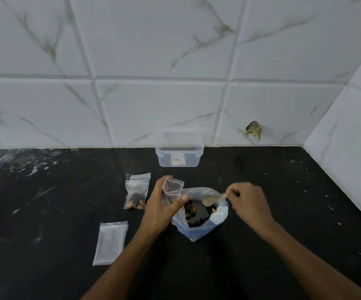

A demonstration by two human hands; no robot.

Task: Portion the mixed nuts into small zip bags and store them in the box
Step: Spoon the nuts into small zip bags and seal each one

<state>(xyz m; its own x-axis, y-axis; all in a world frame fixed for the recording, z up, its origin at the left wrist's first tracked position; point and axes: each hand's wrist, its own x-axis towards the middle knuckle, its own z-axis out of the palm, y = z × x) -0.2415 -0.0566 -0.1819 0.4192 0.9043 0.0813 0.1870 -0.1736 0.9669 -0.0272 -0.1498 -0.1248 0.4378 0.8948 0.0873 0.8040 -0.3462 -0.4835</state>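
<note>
Left hand: your left hand [161,204] grips a small zip bag [172,189] upright, thumb across its front and fingers behind, its mouth held open at the top; a few nuts show inside it.
Right hand: your right hand [247,203] pinches the handle end of a pale spoon [213,199], whose bowl hangs over the open mouth of the large bag.
Mixed nuts: the mixed nuts [193,212] lie in a large clear bag [199,229] that sits open on the black counter [283,213], just below and between your two hands; the small bag you hold is at its left rim.
Filled bags: two filled zip bags [136,192] lie overlapping on the counter, just left of your left hand.
Empty bags: a flat stack of empty zip bags [110,243] lies nearer you, to the left of your left forearm.
Box: the clear plastic box [179,151] stands open against the tiled wall [175,61], beyond the bags and well apart from your hands.
</note>
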